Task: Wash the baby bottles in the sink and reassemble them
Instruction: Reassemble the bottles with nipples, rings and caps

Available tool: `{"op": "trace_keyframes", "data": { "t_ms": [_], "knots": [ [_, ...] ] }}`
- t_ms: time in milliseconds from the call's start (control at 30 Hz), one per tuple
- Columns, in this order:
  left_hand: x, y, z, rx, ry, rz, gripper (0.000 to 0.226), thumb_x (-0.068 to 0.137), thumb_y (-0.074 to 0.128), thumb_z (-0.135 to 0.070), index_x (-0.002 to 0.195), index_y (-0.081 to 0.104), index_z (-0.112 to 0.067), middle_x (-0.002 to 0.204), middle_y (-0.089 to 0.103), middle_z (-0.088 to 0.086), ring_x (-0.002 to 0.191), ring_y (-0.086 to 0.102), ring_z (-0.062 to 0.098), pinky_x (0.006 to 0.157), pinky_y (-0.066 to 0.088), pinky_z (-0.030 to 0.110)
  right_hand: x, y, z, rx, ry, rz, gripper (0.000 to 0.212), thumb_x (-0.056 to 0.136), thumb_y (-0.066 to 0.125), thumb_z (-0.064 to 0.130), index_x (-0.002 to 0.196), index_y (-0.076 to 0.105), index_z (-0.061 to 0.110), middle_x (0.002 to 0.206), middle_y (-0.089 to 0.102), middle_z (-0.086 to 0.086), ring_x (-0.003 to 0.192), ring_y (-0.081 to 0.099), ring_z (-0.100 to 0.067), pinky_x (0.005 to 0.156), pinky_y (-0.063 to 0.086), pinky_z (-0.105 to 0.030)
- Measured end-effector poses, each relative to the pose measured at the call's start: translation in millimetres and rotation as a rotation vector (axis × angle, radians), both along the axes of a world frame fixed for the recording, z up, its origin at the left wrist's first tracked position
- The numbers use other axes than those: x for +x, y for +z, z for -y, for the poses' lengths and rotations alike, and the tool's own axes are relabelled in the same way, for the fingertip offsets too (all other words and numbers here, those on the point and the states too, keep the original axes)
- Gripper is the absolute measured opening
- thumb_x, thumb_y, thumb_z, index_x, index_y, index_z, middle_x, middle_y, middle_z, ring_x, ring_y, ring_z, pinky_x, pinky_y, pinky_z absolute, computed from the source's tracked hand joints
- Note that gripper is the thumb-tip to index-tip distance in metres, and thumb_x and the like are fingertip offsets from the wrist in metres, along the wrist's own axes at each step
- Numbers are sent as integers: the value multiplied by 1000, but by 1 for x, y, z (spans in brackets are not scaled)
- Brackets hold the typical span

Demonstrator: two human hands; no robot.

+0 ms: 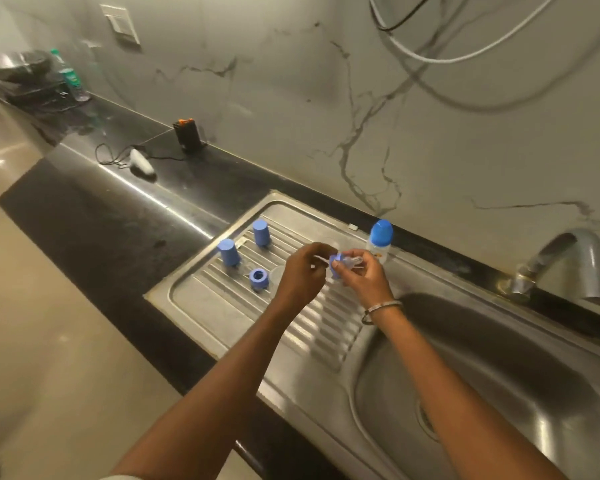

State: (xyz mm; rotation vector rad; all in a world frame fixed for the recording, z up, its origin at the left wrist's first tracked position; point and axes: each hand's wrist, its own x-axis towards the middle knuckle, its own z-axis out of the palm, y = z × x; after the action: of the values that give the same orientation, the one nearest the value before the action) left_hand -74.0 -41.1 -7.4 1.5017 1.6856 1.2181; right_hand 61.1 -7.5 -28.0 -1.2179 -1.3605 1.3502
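A: Where are the hands?
B: Over the ribbed drainboard (222, 306). The right hand (364, 277) has its fingers clamped on a blue ring (335, 266) with a clear teat (352, 263); the left hand (300, 273) pinches the same piece from the other side.

A: And the other parts?
B: Two blue caps (228, 251) (261, 233) stand upright on the drainboard, a second ring (259, 278) just beside them. An assembled bottle (380, 240) stands behind the hands, near the wall.

A: The sink?
B: The basin (499, 375) lies to the right, under the tap (568, 265). A dark bench (118, 230) runs left.
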Motion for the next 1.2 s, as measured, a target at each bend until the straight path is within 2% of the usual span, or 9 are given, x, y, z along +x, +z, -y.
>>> {"op": "trace_keyframes", "data": {
  "t_ms": [167, 333, 567, 700, 767, 867, 1000, 1100, 1200],
  "knots": [
    [-50, 10, -19, 58, 59, 27, 23, 89, 54, 3, 104, 67, -10, 100, 68, 0, 90, 64, 12, 80, 56, 26, -50, 21, -21, 140, 76, 81, 36, 81, 74, 21, 110, 56, 14, 100, 64, 3, 92, 64, -11, 72, 55, -18],
    [-95, 11, -43, 100, 100, 11, 19, 89, 56, 1, 100, 67, -10, 96, 69, 0, 87, 65, 15, 76, 57, 27, -96, 32, -43, 238, 90, 156, 40, 80, 76, 21, 113, 56, 10, 102, 63, 2, 87, 62, -7, 66, 52, -10],
    [-131, 1, -69, 43, 114, 25, 23, 88, 56, 2, 94, 65, -18, 91, 66, -6, 82, 61, 5, 68, 48, 7, -132, 26, -72, 281, 106, 296, 42, 81, 75, 19, 116, 55, 9, 115, 62, -7, 93, 62, -18, 67, 49, -8],
    [-134, -13, -77, -39, 136, 55, 24, 88, 57, 2, 101, 62, -18, 96, 64, -2, 85, 61, 10, 72, 52, 16, -135, 22, -88, 306, 121, 372, 43, 81, 75, 18, 117, 55, 9, 117, 59, -8, 93, 59, -15, 62, 48, -6],
    [-128, -22, -80, -114, 70, 78, 27, 87, 59, -1, 109, 60, -16, 102, 64, 2, 88, 63, 14, 77, 54, 24, -129, 22, -96, 317, 109, 417, 42, 81, 75, 18, 117, 56, 10, 117, 57, -10, 95, 59, -17, 64, 48, -8],
    [-111, -34, -86, -244, -99, 78, 35, 85, 66, -6, 119, 59, -14, 110, 63, 4, 94, 65, 17, 82, 54, 28, -109, 23, -107, 300, 60, 492, 40, 81, 74, 19, 116, 56, 11, 116, 56, -11, 96, 58, -18, 65, 46, -11],
    [-86, -41, -102, -324, -241, 21, 51, 82, 74, -14, 129, 55, -19, 122, 60, 4, 104, 60, 17, 88, 52, 26, -70, 21, -114, 245, -46, 505, 33, 81, 73, 21, 109, 56, 16, 108, 60, -8, 83, 57, -10, 55, 42, -3],
    [-77, -41, -115, -430, -407, -31, 66, 82, 70, -11, 141, 42, -24, 135, 49, 3, 111, 50, 11, 89, 42, 17, -47, 18, -114, 228, -107, 515, 30, 81, 73, 23, 105, 56, 19, 104, 62, -4, 83, 58, -10, 56, 41, -2],
    [-73, -43, -123, -565, -563, -118, 85, 81, 73, -13, 149, 25, -27, 145, 38, 4, 128, 43, 18, 95, 37, 22, -36, 14, -111, 215, -145, 524, 32, 81, 74, 24, 107, 58, 15, 102, 63, -4, 86, 60, -15, 63, 44, -9]
  ]
}}
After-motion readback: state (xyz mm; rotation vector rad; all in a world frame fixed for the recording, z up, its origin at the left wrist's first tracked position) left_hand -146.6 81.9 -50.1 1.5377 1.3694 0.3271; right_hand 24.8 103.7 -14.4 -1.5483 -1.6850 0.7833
